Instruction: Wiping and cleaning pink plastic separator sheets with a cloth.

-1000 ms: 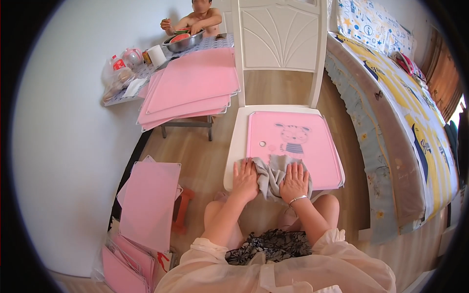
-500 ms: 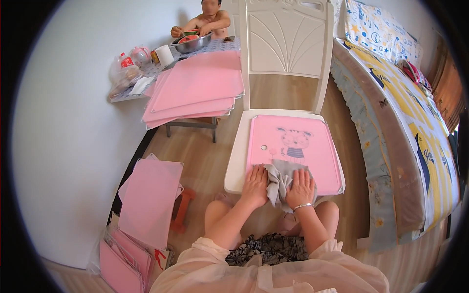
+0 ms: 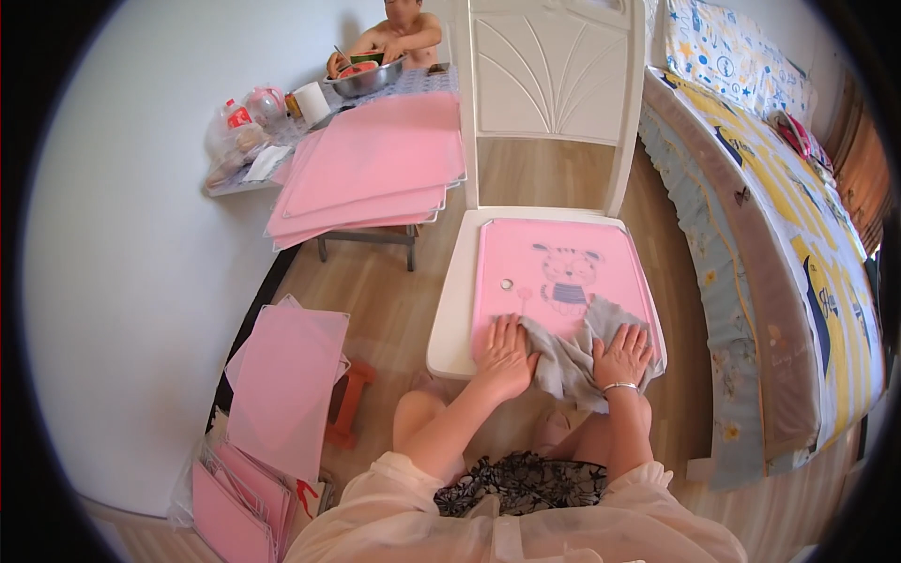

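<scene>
A pink panel (image 3: 516,253) with a printed cartoon animal and a small round hole near its left side lies on the seat of a white chair (image 3: 453,319). A crumpled grey cloth (image 3: 565,364) is spread across the panel's near edge, part of it hanging past the seat. My left hand (image 3: 508,358) rests flat by the cloth's left end, fingers stretched toward the panel. With a bracelet at its wrist, my right hand (image 3: 622,357) presses flat on the cloth's right part, fingers spread. What lies under both palms is hidden.
Stacked pink panels (image 3: 375,155) overhang a table at the far left, where a person (image 3: 405,42) sits behind a metal bowl (image 3: 366,83) of watermelon. More pink panels (image 3: 286,389) lean at the lower left beside an orange stool (image 3: 351,403). A bed (image 3: 751,206) stands on the right.
My right hand has slid to the right and nearer to me, and the cloth has spread wider with it. My left hand has shifted slightly right. The person's hands have moved over the bowl.
</scene>
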A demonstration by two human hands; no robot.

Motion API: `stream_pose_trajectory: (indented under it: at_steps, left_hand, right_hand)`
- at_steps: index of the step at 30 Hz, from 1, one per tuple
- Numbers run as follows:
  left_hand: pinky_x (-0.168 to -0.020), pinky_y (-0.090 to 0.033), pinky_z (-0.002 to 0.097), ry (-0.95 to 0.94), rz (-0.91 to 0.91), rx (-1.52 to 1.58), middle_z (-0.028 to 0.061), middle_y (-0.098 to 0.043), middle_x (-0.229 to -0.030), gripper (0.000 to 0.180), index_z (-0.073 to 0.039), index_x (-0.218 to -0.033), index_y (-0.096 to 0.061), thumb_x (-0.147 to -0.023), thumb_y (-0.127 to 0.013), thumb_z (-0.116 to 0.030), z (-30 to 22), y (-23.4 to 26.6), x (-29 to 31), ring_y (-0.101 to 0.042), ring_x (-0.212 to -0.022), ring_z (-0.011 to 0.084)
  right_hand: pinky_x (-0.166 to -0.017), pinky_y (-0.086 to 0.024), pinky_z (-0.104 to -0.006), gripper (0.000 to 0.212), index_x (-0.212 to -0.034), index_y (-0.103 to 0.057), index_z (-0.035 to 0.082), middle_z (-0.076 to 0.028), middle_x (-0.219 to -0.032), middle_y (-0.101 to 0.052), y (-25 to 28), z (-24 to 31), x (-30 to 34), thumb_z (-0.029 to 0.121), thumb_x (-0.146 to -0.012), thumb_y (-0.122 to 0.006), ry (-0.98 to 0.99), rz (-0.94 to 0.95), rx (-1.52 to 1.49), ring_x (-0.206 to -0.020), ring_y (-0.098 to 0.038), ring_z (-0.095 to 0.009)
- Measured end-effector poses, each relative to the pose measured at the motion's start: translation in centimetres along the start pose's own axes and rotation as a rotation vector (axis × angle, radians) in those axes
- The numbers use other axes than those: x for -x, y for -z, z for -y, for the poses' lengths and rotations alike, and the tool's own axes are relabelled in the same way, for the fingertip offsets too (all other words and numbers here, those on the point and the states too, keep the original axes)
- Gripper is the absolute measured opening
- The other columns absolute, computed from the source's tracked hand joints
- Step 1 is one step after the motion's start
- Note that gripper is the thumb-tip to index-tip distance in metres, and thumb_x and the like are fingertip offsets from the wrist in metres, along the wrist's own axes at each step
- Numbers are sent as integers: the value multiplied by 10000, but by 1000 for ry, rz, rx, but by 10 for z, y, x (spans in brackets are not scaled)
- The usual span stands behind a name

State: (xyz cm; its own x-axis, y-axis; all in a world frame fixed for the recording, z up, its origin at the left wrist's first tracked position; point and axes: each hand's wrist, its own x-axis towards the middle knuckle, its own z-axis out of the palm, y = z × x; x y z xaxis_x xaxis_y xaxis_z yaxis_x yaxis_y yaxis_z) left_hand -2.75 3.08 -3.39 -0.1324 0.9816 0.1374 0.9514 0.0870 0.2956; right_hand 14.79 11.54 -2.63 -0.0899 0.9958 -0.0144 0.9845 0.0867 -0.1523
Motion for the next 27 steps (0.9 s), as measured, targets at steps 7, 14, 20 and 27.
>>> stream_pose_trajectory:
  at_steps: [7,14,20,27]
  left_hand:
    - [-1019,-85,442,-226,11,52,203,-188,-1338,609,69,-1244,-259,-775,-460,-263,-47,-33,-57,-149,-1254,329]
    - [-1004,-131,464,-291,14,-44,164,-211,-1342,646,27,-1250,-277,-718,-514,-251,-46,-37,-66,-173,-1253,302]
    - [-1002,-105,486,-263,6,47,131,-244,-1340,534,-2,-1244,-317,-860,-326,-372,-45,-39,-61,-175,-1256,275]
    - [-1005,-92,485,-295,47,44,119,-249,-1340,537,-2,-1240,-326,-859,-324,-381,-51,-31,-61,-188,-1255,256]
  right_hand:
    - [-1010,-19,-469,621,-1314,-154,12,-156,-1375,-130,-8,1,-2,233,-769,-354,112,56,99,-1277,-82,-311]
    - [-1024,-18,-417,594,-1304,-187,12,-160,-1366,-161,-1,-8,-2,282,-797,-337,151,5,80,-1280,-89,-277]
    - [-1023,-71,-412,628,-1291,-221,8,-169,-1357,-181,0,-36,-24,417,-825,-327,14,-57,89,-1271,-116,-293]
    - [-1020,-92,-413,672,-1301,-223,50,-144,-1363,-181,3,-18,-84,517,-822,-283,75,-2,75,-1268,-126,-289]
